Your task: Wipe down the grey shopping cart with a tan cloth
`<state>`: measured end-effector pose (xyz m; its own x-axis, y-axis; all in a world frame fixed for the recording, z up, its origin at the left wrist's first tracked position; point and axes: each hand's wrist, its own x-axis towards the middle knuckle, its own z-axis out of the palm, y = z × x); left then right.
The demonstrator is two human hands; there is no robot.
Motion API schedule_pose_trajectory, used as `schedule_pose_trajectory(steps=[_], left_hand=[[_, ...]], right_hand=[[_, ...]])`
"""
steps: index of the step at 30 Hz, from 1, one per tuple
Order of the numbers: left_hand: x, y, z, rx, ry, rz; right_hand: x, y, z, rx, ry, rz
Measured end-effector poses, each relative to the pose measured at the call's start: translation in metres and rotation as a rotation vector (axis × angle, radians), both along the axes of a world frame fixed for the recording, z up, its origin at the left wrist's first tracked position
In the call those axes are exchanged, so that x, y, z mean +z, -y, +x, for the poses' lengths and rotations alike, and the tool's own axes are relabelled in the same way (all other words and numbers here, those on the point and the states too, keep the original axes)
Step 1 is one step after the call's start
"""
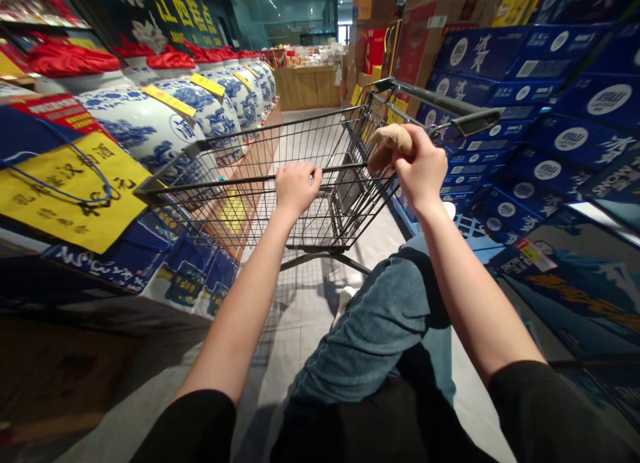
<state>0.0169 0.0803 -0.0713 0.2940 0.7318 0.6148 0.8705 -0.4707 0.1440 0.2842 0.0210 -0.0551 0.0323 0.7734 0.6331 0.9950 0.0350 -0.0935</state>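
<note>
A black wire shopping cart (220,213) stands crosswise in front of me, its basket showing nothing inside. My left hand (296,188) is closed over the basket's near top rail, fingers wrapped round it. My right hand (424,166) pinches a tan, soft-looking cloth (395,140) just above the right end of that rail. The cloth is bunched and bends down toward the rail; whether it touches the metal I cannot tell. Beyond my right hand, the cart's dark handle (477,122) sticks out to the right.
Large blue-and-white jars (130,120) with red cloth tops line the left side. Nearer stand boxes with a yellow price sign (75,190). Stacked blue cartons (545,143) rise on the right beside a blue plastic pallet (473,228). A wooden counter (310,88) closes the aisle's far end.
</note>
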Motion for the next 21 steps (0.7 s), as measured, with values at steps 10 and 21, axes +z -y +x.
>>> schedule_pose_trajectory(steps=[10, 21], left_hand=[[0.02, 0.001, 0.002, 0.004, -0.091, -0.169], [0.005, -0.019, 0.002, 0.055, -0.03, -0.058]], right_hand=[[0.002, 0.012, -0.046, -0.111, -0.072, -0.146], [-0.067, -0.035, 0.015, 0.326, -0.027, 0.265]])
